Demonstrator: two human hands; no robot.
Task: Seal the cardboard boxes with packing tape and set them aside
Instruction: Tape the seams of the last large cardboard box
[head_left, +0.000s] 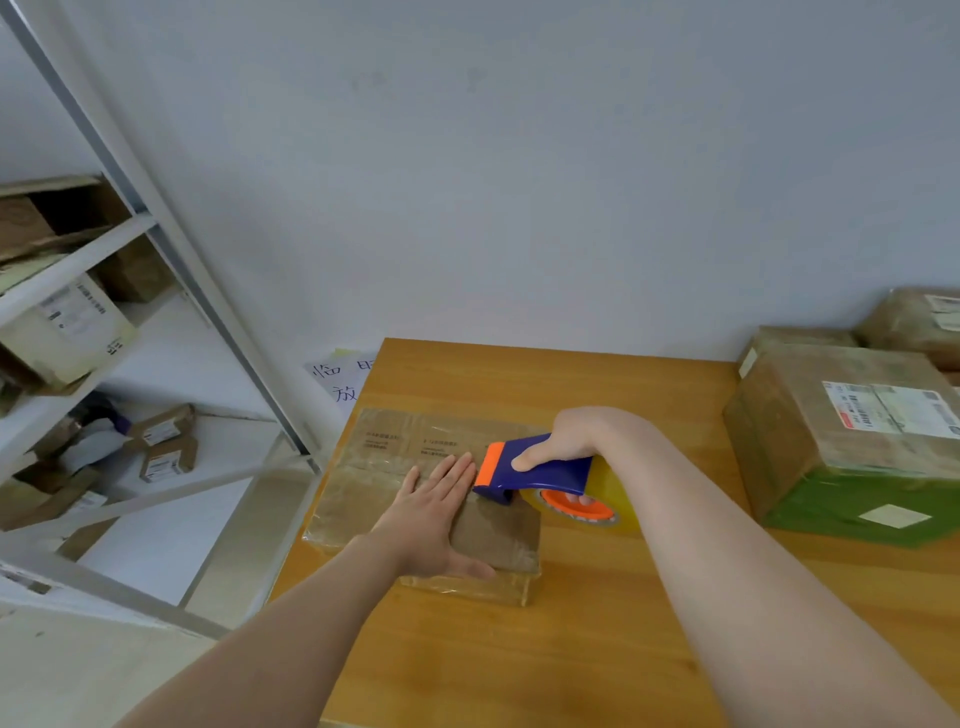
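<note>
The left hand (431, 514) is laid flat, fingers straight toward 1 o'clock, on a cardboard box (384, 462). The right hand (566, 441) is curled around a blue tape dispenser (545, 473); its long axis runs 3 to 9 o'clock, with the orange blade end toward 9, over the box top. The box is set by the left edge of a wooden tabletop (597, 649). Labelled parcels (810, 415) are stacked at 3 o'clock, and metal shelving (83, 260) is seen at 9 o'clock, against a pale wall (519, 182).
</note>
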